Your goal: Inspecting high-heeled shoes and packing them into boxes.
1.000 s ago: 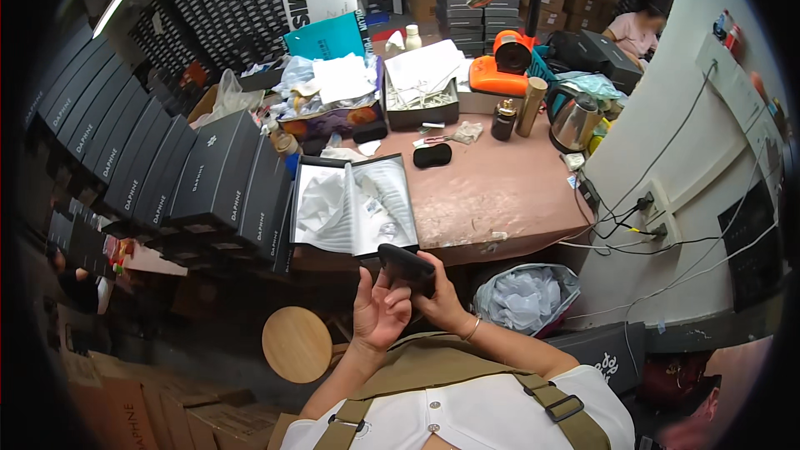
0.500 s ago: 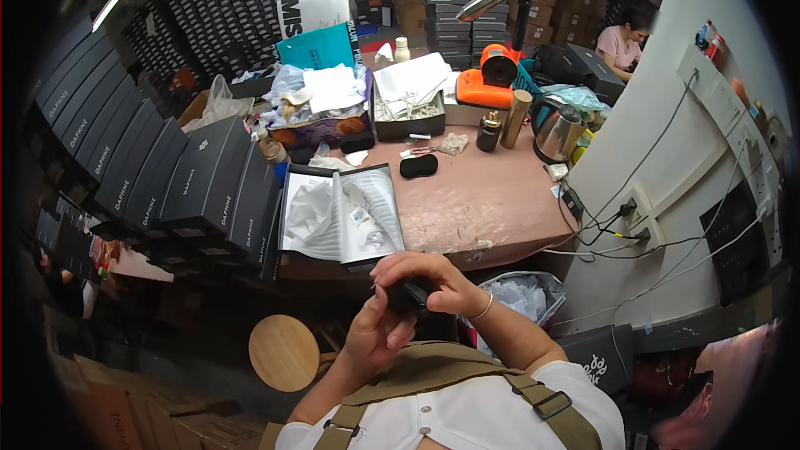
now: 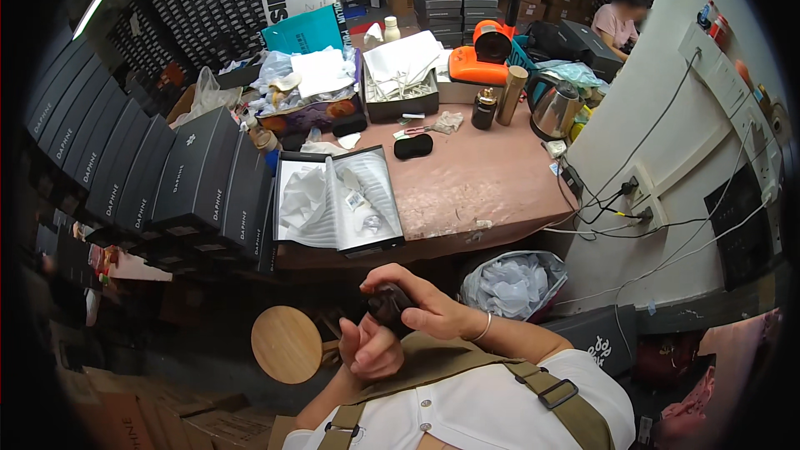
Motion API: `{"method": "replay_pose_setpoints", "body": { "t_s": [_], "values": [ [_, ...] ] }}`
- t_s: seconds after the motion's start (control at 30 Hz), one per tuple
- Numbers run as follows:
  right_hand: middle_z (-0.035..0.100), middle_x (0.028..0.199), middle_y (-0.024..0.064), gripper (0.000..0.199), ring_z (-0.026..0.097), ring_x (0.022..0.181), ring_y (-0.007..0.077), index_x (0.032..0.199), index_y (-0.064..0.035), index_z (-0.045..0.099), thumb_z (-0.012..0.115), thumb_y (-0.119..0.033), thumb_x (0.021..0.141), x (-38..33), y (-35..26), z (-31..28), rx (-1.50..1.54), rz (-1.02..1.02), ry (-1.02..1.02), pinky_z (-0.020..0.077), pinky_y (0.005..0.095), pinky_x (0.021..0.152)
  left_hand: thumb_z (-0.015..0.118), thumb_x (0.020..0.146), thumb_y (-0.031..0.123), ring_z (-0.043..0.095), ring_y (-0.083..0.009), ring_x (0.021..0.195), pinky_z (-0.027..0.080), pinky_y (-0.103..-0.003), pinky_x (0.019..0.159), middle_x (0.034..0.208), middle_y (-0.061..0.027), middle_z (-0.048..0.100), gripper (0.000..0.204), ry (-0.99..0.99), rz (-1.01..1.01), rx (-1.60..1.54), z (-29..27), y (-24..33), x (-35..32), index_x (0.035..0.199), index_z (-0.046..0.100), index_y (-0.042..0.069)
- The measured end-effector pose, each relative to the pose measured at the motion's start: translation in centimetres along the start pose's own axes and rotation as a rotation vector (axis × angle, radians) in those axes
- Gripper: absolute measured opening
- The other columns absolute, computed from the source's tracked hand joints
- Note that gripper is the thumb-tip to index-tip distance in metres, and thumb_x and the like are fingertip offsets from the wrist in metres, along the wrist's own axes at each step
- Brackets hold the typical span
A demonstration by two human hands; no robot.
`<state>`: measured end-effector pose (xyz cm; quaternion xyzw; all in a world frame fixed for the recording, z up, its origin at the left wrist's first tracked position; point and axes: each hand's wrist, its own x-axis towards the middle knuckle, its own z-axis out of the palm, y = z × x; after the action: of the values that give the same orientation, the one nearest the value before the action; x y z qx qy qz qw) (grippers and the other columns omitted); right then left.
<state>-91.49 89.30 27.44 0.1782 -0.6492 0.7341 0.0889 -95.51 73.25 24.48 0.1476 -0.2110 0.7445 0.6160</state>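
Currently, in the head view, both hands are raised in front of the open box (image 3: 372, 247), on the person's side of it and apart from it. Between them is a dark object (image 3: 387, 303), below the box's near edge. It may be a shoe, but the hands cover so much of it that I cannot be sure. The right hand (image 3: 429, 307) grips it, its fingers curved over the top and its thumb along the near side. The left hand (image 3: 372, 352) is under it, fingers partly curled; whether they grip the object or only touch it, I cannot tell. A bracelet (image 3: 482, 327) circles the right wrist.

The open box sits at the near edge of the worktop (image 3: 475, 179). Crumpled white tissue (image 3: 302, 200) fills its left part, and a striped white sheet (image 3: 337, 208) lies inside, farther right. Close by on its left stand dark closed boxes (image 3: 198, 168) in a stack. Just beyond its right far corner lies a black oval piece (image 3: 413, 146). Farther behind it to the right are a dark bottle (image 3: 483, 108), a gold cylinder (image 3: 512, 93) and a kettle (image 3: 552, 107). Directly behind it is a carton of white paper (image 3: 403, 58). Lower than the box, a round wooden stool (image 3: 287, 344) stands in front, and a lined bin (image 3: 514, 285) to the right.
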Motion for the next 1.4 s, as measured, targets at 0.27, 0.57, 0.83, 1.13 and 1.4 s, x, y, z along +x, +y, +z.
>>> {"method": "replay_pose_setpoints", "body": {
  "t_s": [0.27,0.57,0.83,1.13,1.4],
  "values": [
    [0.049,0.109,0.0103,0.062,0.049,0.102,0.019,0.116,-0.0014,0.048,0.052,-0.054,0.084,-1.1,1.3,0.9,0.224,-0.221,-0.005,0.0374,0.0321,0.093,0.06,0.09,0.039,0.048,-0.0111,0.044,0.04,-0.022,0.042,0.097,-0.0304,0.062,0.071,0.109,-0.261,0.362,1.8,-0.9,0.4,0.143,0.028,0.005],
    [0.048,0.105,0.0134,0.064,0.049,0.099,0.0261,0.111,-0.0011,0.05,0.056,-0.057,0.08,-1.1,0.4,1.7,0.176,-0.243,-0.094,0.0395,0.0384,0.09,0.064,0.088,0.039,0.058,-0.018,0.055,0.049,-0.025,0.052,0.112,-0.0382,0.055,0.085,-0.209,-0.463,0.095,-0.4,-0.6,0.6,0.143,0.017,-0.005],
    [0.048,0.105,0.0136,0.066,0.048,0.099,0.0268,0.112,-0.0011,0.049,0.056,-0.059,0.081,-1.4,0.2,2.2,0.263,-0.35,-0.067,0.0392,0.0391,0.091,0.068,0.085,0.037,0.058,-0.0126,0.054,0.045,-0.021,0.049,0.116,-0.0318,0.057,0.084,0.066,-0.585,0.315,3.0,-0.6,0.7,0.141,0.024,-0.008],
    [0.05,0.105,0.015,0.07,0.05,0.1,0.0293,0.111,0.0009,0.05,0.054,-0.062,0.082,-0.7,0.7,2.5,0.242,-0.434,-0.113,0.0403,0.043,0.091,0.069,0.085,0.038,0.06,-0.0156,0.056,0.047,-0.022,0.052,0.099,-0.0273,0.064,0.074,-0.256,-0.579,0.107,0.7,-1.4,1.0,0.125,0.042,-0.018],
    [0.051,0.102,0.0126,0.07,0.051,0.098,0.0222,0.108,-0.0035,0.048,0.047,-0.069,0.083,-1.2,2.8,2.0,0.292,0.044,0.089,0.0419,0.0377,0.091,0.043,0.094,0.055,0.051,-0.0115,0.044,0.04,-0.021,0.041,0.072,-0.0117,0.061,0.067,0.079,-0.086,0.16,-0.3,-1.0,0.4,0.089,0.058,-0.011]
  ]
}}
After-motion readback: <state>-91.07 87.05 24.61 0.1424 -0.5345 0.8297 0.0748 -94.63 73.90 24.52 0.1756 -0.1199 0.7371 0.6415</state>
